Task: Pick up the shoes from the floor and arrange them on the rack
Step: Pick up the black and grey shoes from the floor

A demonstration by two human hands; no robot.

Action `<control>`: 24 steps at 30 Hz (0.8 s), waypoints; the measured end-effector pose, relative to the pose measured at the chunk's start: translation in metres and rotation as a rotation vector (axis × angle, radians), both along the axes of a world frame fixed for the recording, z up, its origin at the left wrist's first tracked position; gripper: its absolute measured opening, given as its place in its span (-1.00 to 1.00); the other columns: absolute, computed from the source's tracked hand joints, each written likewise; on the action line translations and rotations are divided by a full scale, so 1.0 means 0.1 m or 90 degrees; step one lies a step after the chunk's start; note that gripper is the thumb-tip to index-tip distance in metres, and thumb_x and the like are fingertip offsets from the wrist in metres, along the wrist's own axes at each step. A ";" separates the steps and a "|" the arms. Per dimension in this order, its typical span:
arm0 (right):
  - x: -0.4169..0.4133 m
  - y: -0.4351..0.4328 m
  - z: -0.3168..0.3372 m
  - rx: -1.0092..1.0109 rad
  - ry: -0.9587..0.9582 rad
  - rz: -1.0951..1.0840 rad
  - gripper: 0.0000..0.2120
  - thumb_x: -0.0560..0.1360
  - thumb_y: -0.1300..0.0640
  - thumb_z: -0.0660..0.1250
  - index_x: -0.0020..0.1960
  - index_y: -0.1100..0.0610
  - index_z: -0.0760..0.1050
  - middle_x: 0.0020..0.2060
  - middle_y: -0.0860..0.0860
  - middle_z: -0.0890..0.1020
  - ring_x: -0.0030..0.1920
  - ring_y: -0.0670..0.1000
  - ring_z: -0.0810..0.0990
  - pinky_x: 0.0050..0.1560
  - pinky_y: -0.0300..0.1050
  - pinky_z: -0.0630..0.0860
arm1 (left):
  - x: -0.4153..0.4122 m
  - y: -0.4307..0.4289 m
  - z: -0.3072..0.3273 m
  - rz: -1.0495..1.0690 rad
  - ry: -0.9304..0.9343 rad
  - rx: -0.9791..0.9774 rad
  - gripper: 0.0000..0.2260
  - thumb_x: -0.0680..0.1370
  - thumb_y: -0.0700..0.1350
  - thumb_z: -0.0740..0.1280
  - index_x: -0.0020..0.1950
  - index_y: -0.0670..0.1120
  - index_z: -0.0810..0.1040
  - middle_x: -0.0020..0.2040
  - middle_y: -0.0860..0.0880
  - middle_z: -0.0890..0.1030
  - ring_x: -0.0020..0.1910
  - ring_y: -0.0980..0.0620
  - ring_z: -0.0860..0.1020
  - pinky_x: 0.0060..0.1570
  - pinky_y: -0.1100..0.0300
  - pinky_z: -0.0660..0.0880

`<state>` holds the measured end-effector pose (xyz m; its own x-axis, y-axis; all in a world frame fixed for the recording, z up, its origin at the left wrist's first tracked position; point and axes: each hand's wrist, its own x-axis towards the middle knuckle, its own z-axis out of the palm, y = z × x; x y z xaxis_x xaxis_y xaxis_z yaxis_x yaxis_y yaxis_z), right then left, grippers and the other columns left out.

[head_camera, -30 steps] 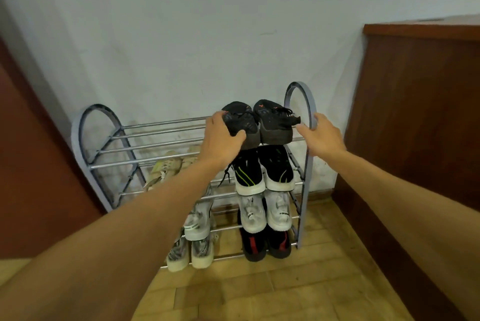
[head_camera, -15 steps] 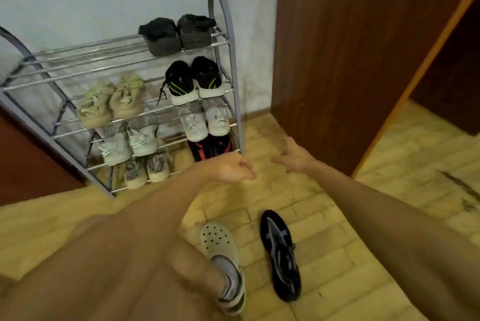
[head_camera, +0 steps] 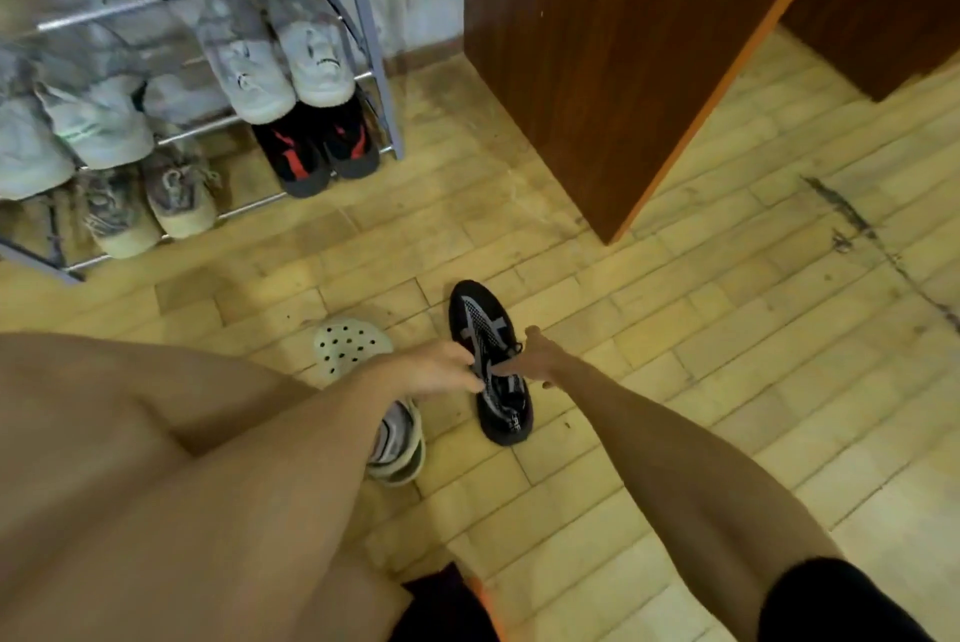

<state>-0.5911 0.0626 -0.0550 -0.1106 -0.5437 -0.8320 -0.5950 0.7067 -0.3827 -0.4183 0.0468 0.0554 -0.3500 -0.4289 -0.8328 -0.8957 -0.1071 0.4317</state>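
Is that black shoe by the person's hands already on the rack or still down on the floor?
Still on the floor. The black shoe lies sole-down on the wooden floor, apart from the rack, with both hands at its laces.

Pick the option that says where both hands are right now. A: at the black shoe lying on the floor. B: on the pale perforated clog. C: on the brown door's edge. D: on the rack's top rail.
A: the left hand and right hand meet at the laces of the black shoe, which lies on the floor.

Dim, warm yellowish indoor light; soft motion blur throughout, worst upper left; wide-angle bending at edges; no glare
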 end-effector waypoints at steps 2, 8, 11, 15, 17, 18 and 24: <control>0.09 0.07 -0.09 0.037 0.008 0.024 -0.04 0.42 -0.06 0.47 0.55 0.24 -0.05 0.49 0.16 0.26 0.44 0.18 0.32 0.29 0.05 0.40 | -0.03 -0.08 -0.07 0.036 0.015 0.001 -0.71 0.55 -0.01 0.29 0.26 -0.01 0.47 0.12 0.02 0.54 0.13 0.02 0.49 0.03 0.19 0.48; 0.22 0.25 -0.44 0.029 0.132 0.019 -0.17 0.33 0.11 0.56 0.44 0.26 0.19 0.30 0.20 0.41 0.29 0.22 0.47 0.18 0.04 0.55 | 0.01 -0.22 -0.18 0.025 0.011 -0.019 -0.88 0.54 -0.02 0.27 -0.08 -0.02 0.35 -0.11 0.00 0.36 -0.17 0.05 0.36 -0.21 0.18 0.30; 0.15 0.15 -0.33 0.090 -0.005 -0.080 -0.43 0.31 0.23 0.56 0.25 0.34 0.46 0.14 0.23 0.60 0.11 0.20 0.62 -0.01 0.09 0.65 | 0.11 -0.26 -0.20 0.032 -0.001 -0.035 -0.88 0.53 -0.06 0.28 -0.05 -0.04 0.35 -0.12 0.00 0.36 -0.10 0.02 0.35 -0.26 0.22 0.26; 0.13 0.07 -0.01 0.040 -0.159 -0.144 -0.59 0.35 0.30 0.52 0.15 0.39 0.55 0.10 0.23 0.65 -0.01 0.20 0.65 -0.23 0.03 0.69 | 0.19 -0.28 -0.15 0.072 -0.035 -0.076 -0.89 0.53 -0.09 0.30 0.03 -0.03 0.43 0.03 -0.03 0.44 -0.01 0.00 0.43 0.04 0.15 0.38; 0.15 -0.01 0.23 -0.020 -0.200 -0.139 -0.61 0.37 0.30 0.51 0.16 0.36 0.56 0.05 0.18 0.65 -0.02 0.17 0.65 -0.24 -0.04 0.69 | 0.19 -0.29 -0.08 0.120 -0.052 -0.111 -0.67 0.50 -0.10 0.33 0.26 -0.08 0.45 0.29 -0.10 0.40 0.19 -0.07 0.46 0.16 0.10 0.41; 0.17 -0.06 0.38 -0.051 -0.217 -0.131 -0.63 0.37 0.30 0.50 0.16 0.34 0.57 0.02 0.16 0.65 -0.02 0.15 0.65 -0.25 -0.07 0.69 | 0.18 -0.30 -0.01 0.163 -0.057 -0.130 -0.54 0.49 -0.10 0.35 0.38 -0.09 0.39 0.43 -0.15 0.32 0.32 -0.12 0.41 0.24 0.07 0.40; 0.38 -0.49 1.43 -0.201 -0.289 -0.034 -0.64 0.41 0.30 0.48 0.19 0.29 0.59 -0.01 0.13 0.69 -0.13 -0.01 0.67 -0.21 -0.11 0.69 | 0.25 -0.42 0.70 0.503 0.122 -0.083 -0.63 0.54 -0.13 0.36 0.34 -0.15 0.46 0.31 -0.04 0.50 0.33 -0.10 0.45 0.12 0.09 0.42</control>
<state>-0.5531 0.0135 0.0881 0.1868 -0.7781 -0.5997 -0.2865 0.5408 -0.7909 -0.3933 0.0051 0.1251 -0.0350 -0.6974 -0.7158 -0.4866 -0.6138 0.6217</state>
